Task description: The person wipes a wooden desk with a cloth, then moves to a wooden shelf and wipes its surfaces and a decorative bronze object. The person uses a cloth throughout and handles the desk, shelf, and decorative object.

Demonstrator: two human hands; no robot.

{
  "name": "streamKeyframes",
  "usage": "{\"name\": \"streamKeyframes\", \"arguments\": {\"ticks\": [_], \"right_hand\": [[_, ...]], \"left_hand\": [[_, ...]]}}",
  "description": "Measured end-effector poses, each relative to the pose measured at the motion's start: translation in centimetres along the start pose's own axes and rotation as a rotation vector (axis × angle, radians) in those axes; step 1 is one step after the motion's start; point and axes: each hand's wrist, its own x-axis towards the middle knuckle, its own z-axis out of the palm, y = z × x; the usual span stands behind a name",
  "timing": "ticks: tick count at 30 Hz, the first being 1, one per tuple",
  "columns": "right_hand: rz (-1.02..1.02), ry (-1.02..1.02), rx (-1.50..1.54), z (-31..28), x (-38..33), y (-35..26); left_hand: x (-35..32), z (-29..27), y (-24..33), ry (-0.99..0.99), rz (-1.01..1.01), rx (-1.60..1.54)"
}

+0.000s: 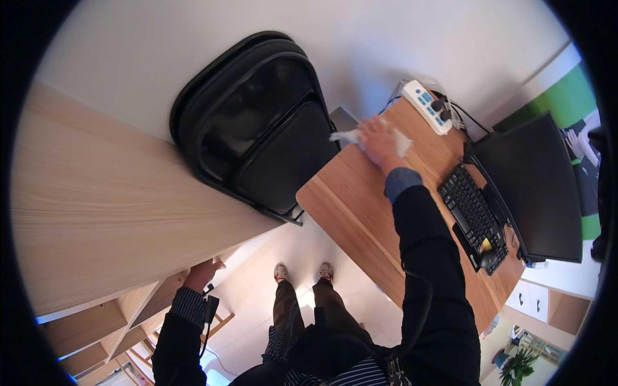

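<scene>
My right hand (378,140) reaches out over the far corner of a wooden desk (360,206) and presses a white cloth (403,143) flat against the desktop. The cloth sticks out on both sides of the hand. My left hand (205,273) rests against the lower edge of a light wooden shelf unit (116,193) on my left, fingers curled on its edge. A small black device hangs from that wrist. My legs and shoes show below, standing on a pale floor.
Black folding chairs (257,122) lean against the white wall between shelf and desk. On the desk sit a white power strip (427,105) with plugs, a black keyboard (471,212), a black mouse (489,258) and a dark monitor (538,186).
</scene>
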Motion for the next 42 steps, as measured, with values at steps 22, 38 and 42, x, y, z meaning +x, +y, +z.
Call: {"name": "streamKeyframes", "arguments": {"ticks": [22, 38, 42], "right_hand": [[0.234, -0.134, 1.001, -2.9, -19.9, -11.4], [0.102, -0.46, 2.615, -21.0, -30.9, -22.1], [0.067, -0.486, 2.381, -23.7, -32.9, -28.1]], "left_hand": [[0.8, 0.8, -0.3, 0.189, 0.111, 0.098], [-19.2, 1.6, 9.1, 0.452, 0.842, -0.459], [-23.9, 1.0, 9.0, 0.546, 0.922, -0.483]]}}
